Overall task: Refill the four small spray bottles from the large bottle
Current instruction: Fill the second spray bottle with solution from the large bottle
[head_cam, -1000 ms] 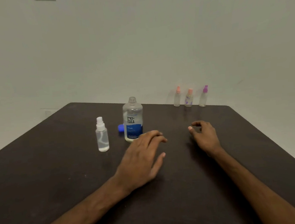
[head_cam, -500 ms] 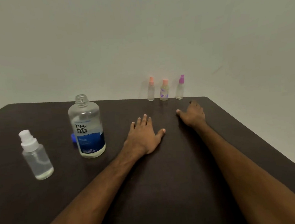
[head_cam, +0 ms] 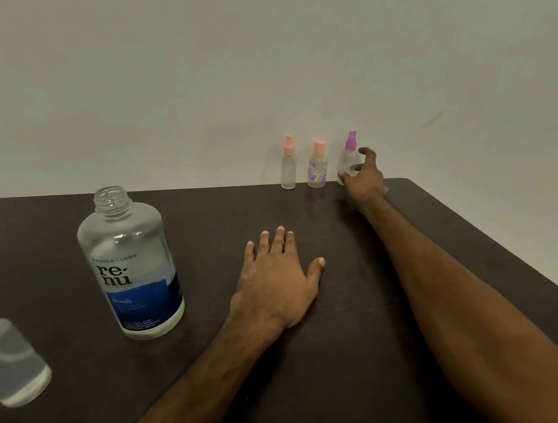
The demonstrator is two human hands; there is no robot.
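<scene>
My right hand curves round purple bottle, grip cannot tell | left hand flat on table | likely light, slick: hold body, not cap

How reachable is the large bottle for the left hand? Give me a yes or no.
Probably yes. The left hand lies flat on the table beside the upright, uncapped large bottle, with nothing standing between them.

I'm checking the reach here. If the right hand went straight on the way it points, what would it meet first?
The purple-capped spray bottle, at the right end of the back row. The right hand has its fingers spread on either side of it; whether they touch is unclear.
</scene>
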